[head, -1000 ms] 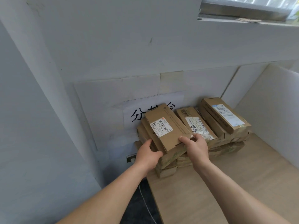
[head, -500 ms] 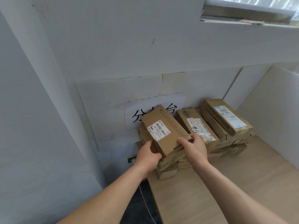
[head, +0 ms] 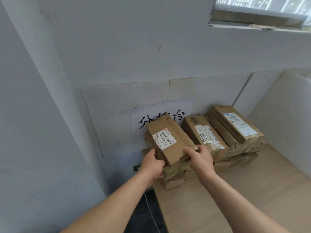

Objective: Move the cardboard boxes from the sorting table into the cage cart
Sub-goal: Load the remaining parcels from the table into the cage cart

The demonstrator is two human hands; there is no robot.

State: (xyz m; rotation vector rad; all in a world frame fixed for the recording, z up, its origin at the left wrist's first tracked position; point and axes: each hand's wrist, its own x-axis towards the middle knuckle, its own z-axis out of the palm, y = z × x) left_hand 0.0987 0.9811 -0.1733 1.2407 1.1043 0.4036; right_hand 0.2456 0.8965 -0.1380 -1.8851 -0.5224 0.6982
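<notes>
Top box (head: 170,142) is gripped by our left hand (head: 151,163) and right hand (head: 202,159); a fast tug could tip the pile (head: 176,176).

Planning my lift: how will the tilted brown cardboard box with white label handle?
The brown cardboard box is probably stiff: its edges are straight between left hand and right hand. Tilted atop the stack, it may slide.

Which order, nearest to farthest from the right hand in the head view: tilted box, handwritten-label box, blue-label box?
1. Tilted box, on the left, gripped by the right hand.
2. Handwritten-label box, in the middle, just behind the hand.
3. Blue-label box, far right, lying on top, farthest.
</notes>
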